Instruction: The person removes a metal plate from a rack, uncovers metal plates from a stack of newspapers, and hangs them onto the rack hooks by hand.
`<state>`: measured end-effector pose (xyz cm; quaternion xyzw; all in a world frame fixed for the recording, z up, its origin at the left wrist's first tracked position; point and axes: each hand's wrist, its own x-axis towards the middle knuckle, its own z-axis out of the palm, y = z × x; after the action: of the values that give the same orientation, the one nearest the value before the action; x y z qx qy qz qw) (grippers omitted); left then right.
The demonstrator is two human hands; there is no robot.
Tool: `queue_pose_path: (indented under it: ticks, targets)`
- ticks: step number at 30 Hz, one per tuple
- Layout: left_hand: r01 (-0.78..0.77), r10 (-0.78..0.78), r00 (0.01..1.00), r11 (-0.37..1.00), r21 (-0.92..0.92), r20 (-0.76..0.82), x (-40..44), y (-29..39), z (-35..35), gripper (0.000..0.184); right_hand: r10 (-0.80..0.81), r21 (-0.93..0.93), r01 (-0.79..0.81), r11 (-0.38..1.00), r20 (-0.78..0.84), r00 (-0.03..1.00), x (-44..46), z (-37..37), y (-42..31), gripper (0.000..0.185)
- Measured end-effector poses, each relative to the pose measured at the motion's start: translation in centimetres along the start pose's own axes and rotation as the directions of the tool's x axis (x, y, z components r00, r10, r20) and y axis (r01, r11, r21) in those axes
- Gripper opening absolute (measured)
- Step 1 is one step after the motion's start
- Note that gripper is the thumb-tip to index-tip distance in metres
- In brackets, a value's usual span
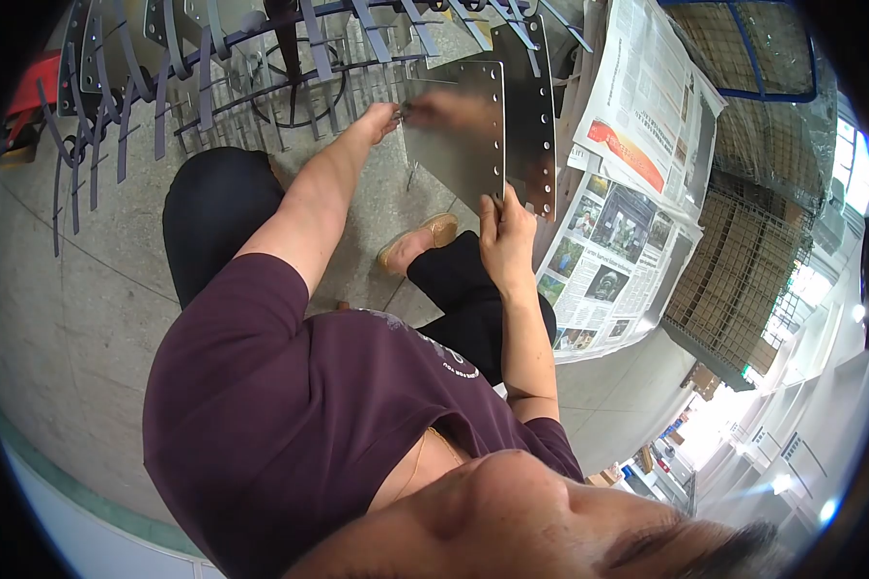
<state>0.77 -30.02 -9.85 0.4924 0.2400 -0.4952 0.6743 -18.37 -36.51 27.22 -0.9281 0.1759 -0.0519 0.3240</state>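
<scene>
A shiny metal plate (pixel 454 145) with a row of round holes along its right side stands tilted in front of me. My right hand (pixel 507 236) grips its lower corner between thumb and fingers. At the plate's left edge, the fingers of my left hand (pixel 381 123) are pinched together around a small metallic piece, too small to make out. The plate mirrors that hand. Close behind it on the right is a darker plate (pixel 531 125), also with holes along one edge.
A rack (pixel 288 68) with many hanging metal strips and holed plates spans the top left. Newspaper sheets (pixel 618 222) cover a stack at my right. Wire-mesh crates (pixel 739 241) stand beyond it. My knee (pixel 217 217) is close to the rack on the concrete floor (pixel 87 309).
</scene>
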Motion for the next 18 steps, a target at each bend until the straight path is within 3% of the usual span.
queue_pose_path:
  ticks: [18]
  targets:
    - [-0.021, 0.021, 0.999, 1.0, -0.015, 0.029, 0.4, -0.4, -0.6, 0.019, -0.019, 0.031, 0.02, 0.999, -0.026, 0.999, 0.1, 0.0, 0.3, 0.018]
